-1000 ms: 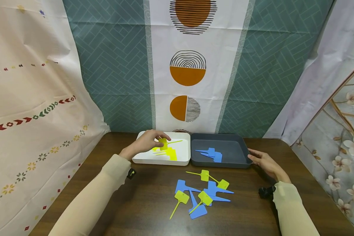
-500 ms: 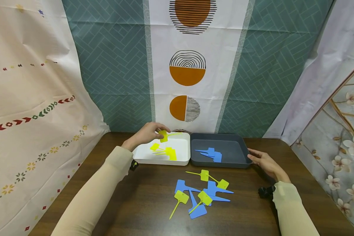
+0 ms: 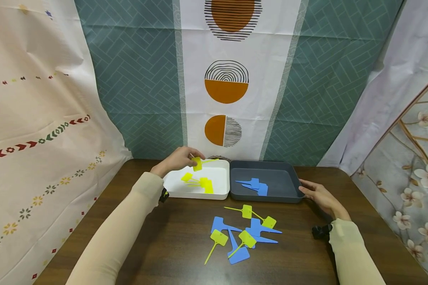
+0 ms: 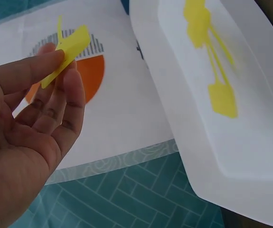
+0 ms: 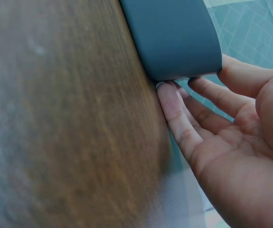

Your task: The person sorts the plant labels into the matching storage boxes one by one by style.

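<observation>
Left hand, head view: left hand [image 3: 180,159] pinches a yellow tag [image 3: 197,164] above the far part of the white tray [image 3: 219,184].
Tag axis: stem points rightward from the left hand, the nearer one.
Right hand, head view: right hand [image 3: 322,198] touches the dark tray's [image 3: 281,180] right end.
Worktop [image 3: 292,261]: bears loose yellow and blue tags.
Tag, left wrist: between thumb and fingers, apart from tray.
Dark tray, right wrist: extended fingers against end wall.
Lettering: none legible.
</observation>
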{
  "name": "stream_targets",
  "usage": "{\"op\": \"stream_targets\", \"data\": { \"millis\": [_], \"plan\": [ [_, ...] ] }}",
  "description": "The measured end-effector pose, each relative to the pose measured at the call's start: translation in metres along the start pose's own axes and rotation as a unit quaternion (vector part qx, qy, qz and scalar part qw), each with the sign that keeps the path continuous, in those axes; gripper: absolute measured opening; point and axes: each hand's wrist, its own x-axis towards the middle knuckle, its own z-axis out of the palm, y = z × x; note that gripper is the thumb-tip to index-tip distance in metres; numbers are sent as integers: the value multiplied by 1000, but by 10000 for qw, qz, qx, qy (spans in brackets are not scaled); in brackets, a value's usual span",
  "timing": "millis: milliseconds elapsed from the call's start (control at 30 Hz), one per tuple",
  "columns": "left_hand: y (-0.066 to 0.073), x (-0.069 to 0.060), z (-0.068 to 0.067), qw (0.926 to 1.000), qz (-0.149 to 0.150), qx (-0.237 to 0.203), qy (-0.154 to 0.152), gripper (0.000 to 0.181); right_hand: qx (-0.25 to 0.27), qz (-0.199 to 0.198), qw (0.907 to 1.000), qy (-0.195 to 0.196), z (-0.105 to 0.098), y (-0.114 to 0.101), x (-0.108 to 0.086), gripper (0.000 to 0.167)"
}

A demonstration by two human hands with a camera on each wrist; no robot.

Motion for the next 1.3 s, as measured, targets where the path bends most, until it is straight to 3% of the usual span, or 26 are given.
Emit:
{"op": "stream_targets", "data": {
  "millis": [200, 700, 867, 1100, 1300],
  "plan": [
    [-6, 5, 3, 9996, -127, 23, -269, 32, 139, -22, 9999, 7, 1, 0, 1, 73],
    [-8, 13, 7, 9989, -203, 291, -306, 31, 79, 0, 10000, 18, 1, -2, 0, 72],
    [-13, 16, 9, 9973, -282, 498, -451, 34, 131, -25, 9999, 49, 2, -3, 0, 72],
    [-21, 10, 11, 9954, -578, 556, -526, 41, 109, -48, 9999, 32, 2, -1, 0, 72],
    [-22, 9, 11, 9962, -514, 494, -491, 39, 152, -48, 9999, 46, 3, -1, 0, 72]
  ]
}}
